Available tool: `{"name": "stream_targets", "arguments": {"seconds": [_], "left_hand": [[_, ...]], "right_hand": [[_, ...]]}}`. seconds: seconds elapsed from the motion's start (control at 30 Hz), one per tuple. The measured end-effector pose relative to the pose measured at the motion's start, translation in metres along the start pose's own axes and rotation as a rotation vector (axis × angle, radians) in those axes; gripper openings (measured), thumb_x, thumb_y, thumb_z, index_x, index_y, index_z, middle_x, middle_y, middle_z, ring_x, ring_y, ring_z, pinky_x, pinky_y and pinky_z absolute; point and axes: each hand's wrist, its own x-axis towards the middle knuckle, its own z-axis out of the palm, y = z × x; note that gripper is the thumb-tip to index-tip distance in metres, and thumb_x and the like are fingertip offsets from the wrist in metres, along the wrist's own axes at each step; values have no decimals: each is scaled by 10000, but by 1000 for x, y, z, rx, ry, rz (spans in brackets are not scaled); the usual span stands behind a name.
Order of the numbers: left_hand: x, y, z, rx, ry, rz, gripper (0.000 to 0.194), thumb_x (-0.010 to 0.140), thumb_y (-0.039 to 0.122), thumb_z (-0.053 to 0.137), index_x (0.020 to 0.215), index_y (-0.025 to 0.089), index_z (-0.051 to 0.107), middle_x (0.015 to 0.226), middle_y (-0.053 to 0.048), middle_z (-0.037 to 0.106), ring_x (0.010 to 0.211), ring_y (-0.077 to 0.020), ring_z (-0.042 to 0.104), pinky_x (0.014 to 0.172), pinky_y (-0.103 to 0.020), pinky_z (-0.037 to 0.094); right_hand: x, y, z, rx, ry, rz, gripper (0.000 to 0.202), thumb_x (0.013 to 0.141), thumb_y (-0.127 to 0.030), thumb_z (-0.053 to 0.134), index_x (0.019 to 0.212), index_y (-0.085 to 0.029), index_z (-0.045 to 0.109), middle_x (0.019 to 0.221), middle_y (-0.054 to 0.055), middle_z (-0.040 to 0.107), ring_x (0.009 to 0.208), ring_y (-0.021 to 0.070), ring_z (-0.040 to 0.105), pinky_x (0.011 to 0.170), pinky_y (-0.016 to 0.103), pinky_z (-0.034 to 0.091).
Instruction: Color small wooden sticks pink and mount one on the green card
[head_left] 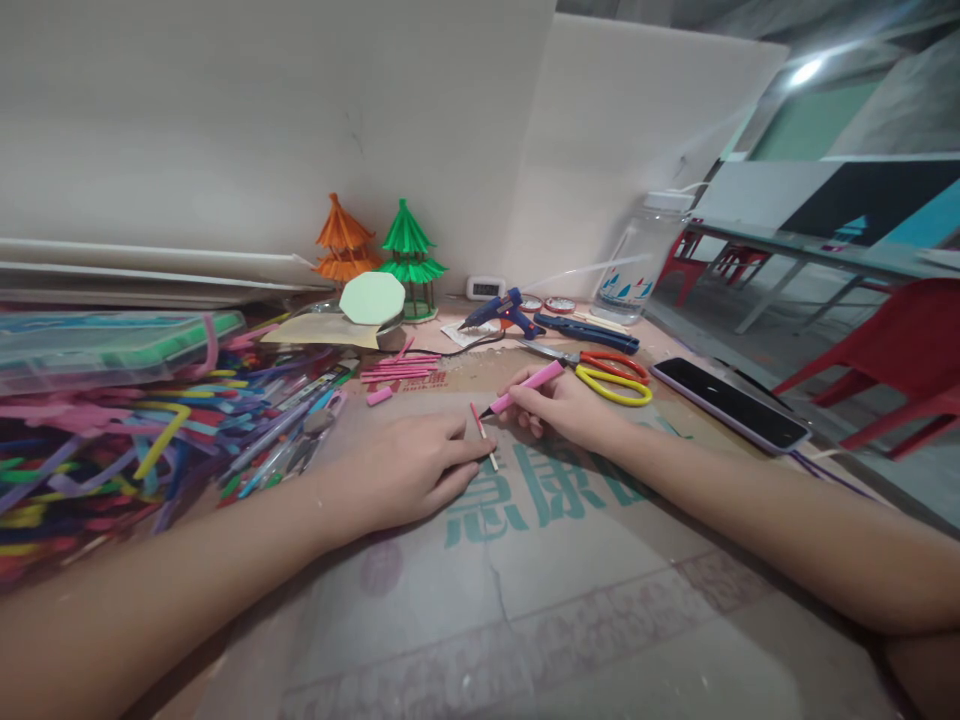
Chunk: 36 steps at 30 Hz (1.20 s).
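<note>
My left hand [409, 465] lies low over the board, its fingertips pinning a thin wooden stick [478, 418]. The stick's far part is pink and its near end pale. In my right hand [559, 408] is a pink marker pen [538, 377], uncapped, with its dark tip beside or on the pink part of the stick; contact is too fine to tell. A pink pen cap [380, 396] lies beyond my left hand. Several pink sticks [401, 372] are gathered just behind the cap.
Scissors [613, 385], a blue glue gun [499, 310], a utility knife [589, 333] and a phone [731, 400] lie to the right. Pipe cleaners [97, 470] and pens crowd the left. Orange [343, 240] and green [406, 245] model pavilions and a water bottle [637, 260] stand behind.
</note>
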Motion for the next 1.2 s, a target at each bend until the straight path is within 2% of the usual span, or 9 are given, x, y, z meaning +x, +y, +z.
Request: {"name": "stream_targets", "arguments": {"seconds": [0.3,0.43,0.7,1.0,1.2], "left_hand": [[-1,0,0,2,3,-2,365,1047,311,411,1294,254,675,893,-45,630,799,-192,612,678,-304,433],[-1,-1,0,-7,5,9,357,1046,303,413,1272,252,685,905,-44,636,807,-188,619,687,-306,435],[0,-1,1,4,11,11,358,1046,309,417,1283,256,680,891,-42,638,792,-191,618,675,-308,427],[-1,-3,1,-30,18,17,340,1047,315,425,1239,252,699,922,-44,648,818,-189,628,682,-302,434],[0,-3,0,-38,29,17,326,1040,296,436,1215,249,707,907,-41,640,802,-186,625,675,-298,437]], "right_hand": [[0,-2,-2,-32,-50,-11,253,867,-394,659,797,-153,630,650,32,679,496,90,512,476,224,428],[0,0,-2,-22,-30,-12,273,858,-428,678,844,-160,632,686,33,692,511,97,525,470,225,429],[1,2,-2,-11,-71,-31,267,879,-410,652,819,-151,622,671,34,683,515,88,519,479,217,442],[3,6,-1,9,-14,-14,236,884,-399,644,884,-163,625,676,14,662,513,97,534,438,207,433],[1,5,-2,28,-72,-25,271,878,-424,665,857,-158,622,707,39,694,527,95,532,473,218,446]]}}
